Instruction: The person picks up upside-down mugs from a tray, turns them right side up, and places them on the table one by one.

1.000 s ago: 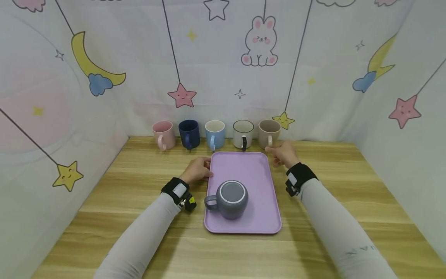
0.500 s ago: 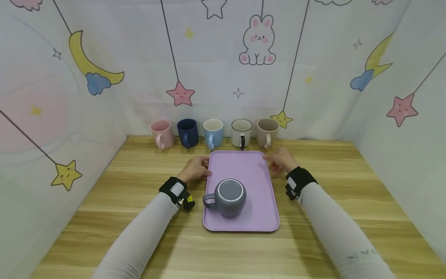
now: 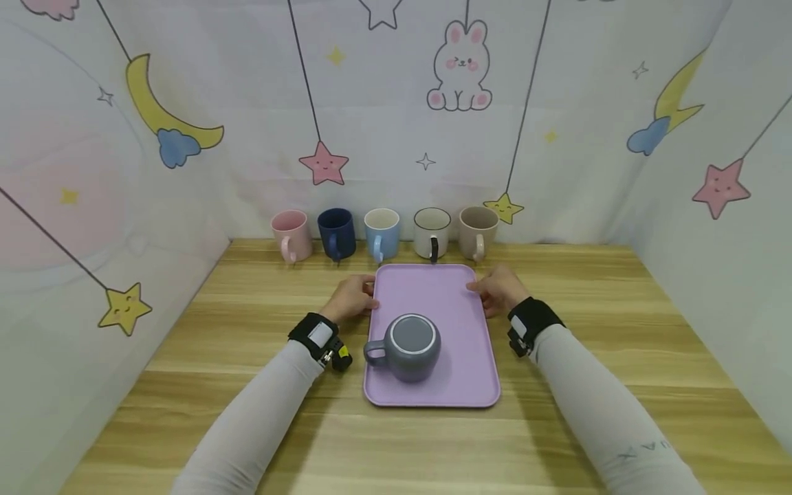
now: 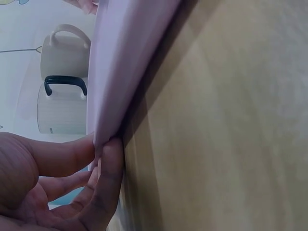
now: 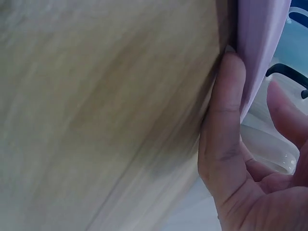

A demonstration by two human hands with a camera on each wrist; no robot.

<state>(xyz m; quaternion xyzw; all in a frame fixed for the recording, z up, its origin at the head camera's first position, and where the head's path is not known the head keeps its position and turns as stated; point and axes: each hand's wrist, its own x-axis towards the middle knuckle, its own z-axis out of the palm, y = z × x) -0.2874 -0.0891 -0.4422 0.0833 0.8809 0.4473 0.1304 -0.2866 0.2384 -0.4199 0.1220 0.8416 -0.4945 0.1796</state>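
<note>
A lilac tray [image 3: 454, 316] lies on the wooden table between my hands. On its near left part rests a grey mug [image 3: 413, 350], upside down, its handle pointing left. My left hand [image 3: 350, 298] pinches the tray's left rim; the left wrist view shows the thumb above and fingers [image 4: 108, 178] beneath. My right hand [image 3: 500, 289] is at the right rim near the far corner. In the right wrist view its index finger [image 5: 226, 110] touches the tray's underside edge, while the thumb is spread above with a gap from the rim.
Behind the tray stands a row of upright mugs: pink [image 3: 293, 237], navy [image 3: 337, 234], light blue [image 3: 381, 235], white with a black handle [image 3: 431, 234] and beige [image 3: 478, 232]. A printed cloth [image 3: 383, 103] closes the back; pale walls flank the wooden table [image 3: 588, 316].
My right hand has come down from beside the beige mug to the tray's right rim. The left hand stays at the left rim; tray and mugs keep their places.
</note>
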